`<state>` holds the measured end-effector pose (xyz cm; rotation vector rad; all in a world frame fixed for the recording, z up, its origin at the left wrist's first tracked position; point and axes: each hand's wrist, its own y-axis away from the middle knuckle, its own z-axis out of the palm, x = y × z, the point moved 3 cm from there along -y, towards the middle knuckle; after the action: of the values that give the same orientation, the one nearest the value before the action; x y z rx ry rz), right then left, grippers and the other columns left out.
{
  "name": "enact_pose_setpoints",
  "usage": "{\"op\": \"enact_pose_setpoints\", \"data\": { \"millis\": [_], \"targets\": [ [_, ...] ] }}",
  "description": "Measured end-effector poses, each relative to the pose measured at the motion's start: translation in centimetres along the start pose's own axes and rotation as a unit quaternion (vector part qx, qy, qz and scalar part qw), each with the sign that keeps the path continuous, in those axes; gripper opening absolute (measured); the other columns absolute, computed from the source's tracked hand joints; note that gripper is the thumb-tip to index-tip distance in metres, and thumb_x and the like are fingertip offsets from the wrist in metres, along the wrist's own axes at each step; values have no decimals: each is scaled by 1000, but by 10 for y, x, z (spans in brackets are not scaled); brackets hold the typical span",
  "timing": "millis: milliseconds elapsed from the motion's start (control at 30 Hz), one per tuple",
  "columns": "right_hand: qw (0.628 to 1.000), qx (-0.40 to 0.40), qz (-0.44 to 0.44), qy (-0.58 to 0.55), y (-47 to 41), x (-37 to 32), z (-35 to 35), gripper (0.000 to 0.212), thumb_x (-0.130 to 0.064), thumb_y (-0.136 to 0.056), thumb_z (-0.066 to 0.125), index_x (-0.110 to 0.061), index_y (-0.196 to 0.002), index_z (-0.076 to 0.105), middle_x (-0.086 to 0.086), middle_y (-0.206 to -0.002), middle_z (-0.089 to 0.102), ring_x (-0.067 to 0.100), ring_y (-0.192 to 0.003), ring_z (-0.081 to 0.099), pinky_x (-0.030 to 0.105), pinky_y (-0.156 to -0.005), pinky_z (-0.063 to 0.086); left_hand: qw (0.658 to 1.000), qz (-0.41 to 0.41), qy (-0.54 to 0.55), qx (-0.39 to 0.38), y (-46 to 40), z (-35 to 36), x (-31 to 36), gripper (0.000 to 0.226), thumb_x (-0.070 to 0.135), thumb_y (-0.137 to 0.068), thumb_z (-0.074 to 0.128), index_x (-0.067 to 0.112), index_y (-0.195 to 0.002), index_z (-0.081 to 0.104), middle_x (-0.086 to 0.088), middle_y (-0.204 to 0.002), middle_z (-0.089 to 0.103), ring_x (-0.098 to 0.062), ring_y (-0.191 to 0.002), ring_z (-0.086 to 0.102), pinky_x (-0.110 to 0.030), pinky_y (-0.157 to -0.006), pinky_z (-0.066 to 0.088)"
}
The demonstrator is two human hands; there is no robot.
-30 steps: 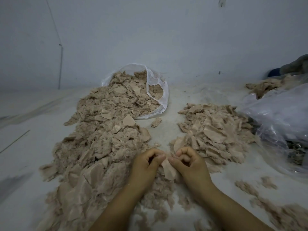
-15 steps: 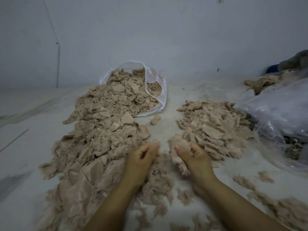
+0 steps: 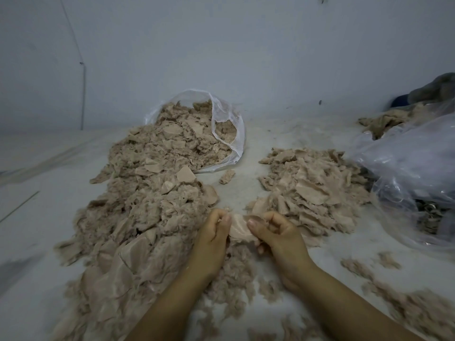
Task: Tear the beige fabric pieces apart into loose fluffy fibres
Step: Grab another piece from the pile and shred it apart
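Both hands, the left hand (image 3: 213,238) and the right hand (image 3: 278,236), pinch one beige fabric piece (image 3: 240,228) between them, above the floor's near edge. If the pinch slips, it may stretch instead of tearing.

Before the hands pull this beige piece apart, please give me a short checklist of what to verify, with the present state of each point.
1. Left hand has a grip on the beige fabric piece: ok, thumb and fingers pinch its left edge.
2. Right hand has a grip on the same piece: ok, it pinches the right edge.
3. Piece is free of the piles: ok, it is stretched between the two hands above the loose fibres.
4. Only one layer is held: cannot tell, the fingers hide the edges.
5. Place for the torn fluff: ok, the fibres lie directly below the hands.
6. More pieces are near: ok, the pile of fabric pieces lies just beyond the right hand.
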<state>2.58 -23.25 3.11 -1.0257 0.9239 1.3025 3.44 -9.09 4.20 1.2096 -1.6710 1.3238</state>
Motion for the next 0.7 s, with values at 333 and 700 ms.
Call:
{"op": "enact_pose_setpoints", "data": {
  "millis": [333, 700],
  "targets": [
    [997, -62, 35, 28, 5, 2, 7, 18, -28, -76, 72, -11, -80, 65, 3, -57, 58, 10, -44, 50, 19, -40, 40, 999, 49, -3, 13, -4, -3, 0, 20, 10, -92, 54, 19, -77, 62, 6, -65, 60, -6, -59, 52, -21, -56, 41],
    [968, 8, 112, -226, -14, -10, -22, 48, -43, -91, 51, 2, -108, 56, 20, -90, 72, 25, -79, 73, 29, -58, 59, 997, 21, -72, 33, -7, -26, -3, 26, 41, -90, 48, 22, -87, 67, 14, -66, 60, -6, -65, 56, -25, -68, 49]
  ]
}}
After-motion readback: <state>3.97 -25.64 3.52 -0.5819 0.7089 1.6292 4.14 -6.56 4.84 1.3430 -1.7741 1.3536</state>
